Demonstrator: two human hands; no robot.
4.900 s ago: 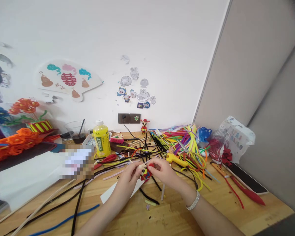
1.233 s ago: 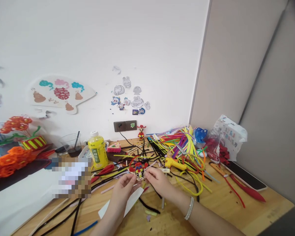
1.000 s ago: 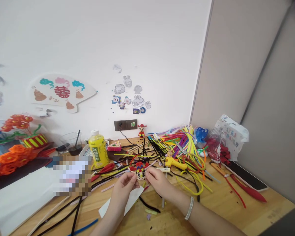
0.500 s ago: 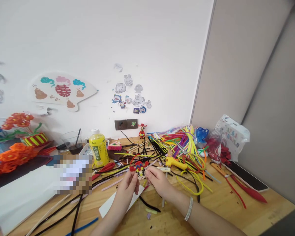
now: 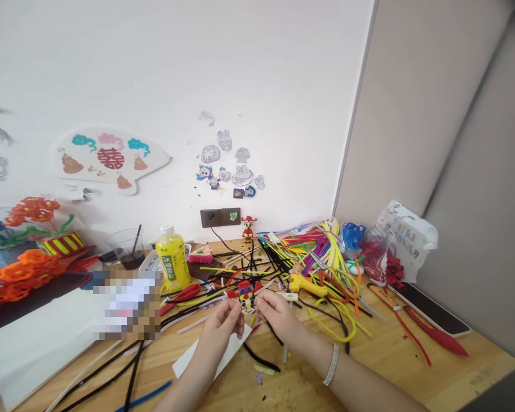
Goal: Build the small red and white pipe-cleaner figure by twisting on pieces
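Both hands meet above the middle of the wooden table [image 5: 412, 366], toward its front edge, and hold a small red, yellow and blue pipe-cleaner figure [image 5: 246, 293] between them; the left hand [image 5: 223, 326] pinches the figure's lower left side with thumb and fingertips pressed together; the right hand [image 5: 277, 315] pinches its lower right side the same way, a silver bracelet [image 5: 331, 364] on that wrist; the figure is lifted just clear of the table, upright, its face turned to the camera. Under the hands lies a white paper strip [image 5: 197, 357], with black pipe cleaners [image 5: 133, 366] running off toward the front left corner; a yellow drink bottle [image 5: 172, 260] stands left of the figure, nearer the back edge; a yellow glue gun [image 5: 306, 283] lies just right of the right hand; behind it a heap of coloured pipe cleaners [image 5: 321, 243] fills the back right part of the table; a phone [image 5: 433, 312] lies along the right edge, beside a red-handled tool [image 5: 442, 343].
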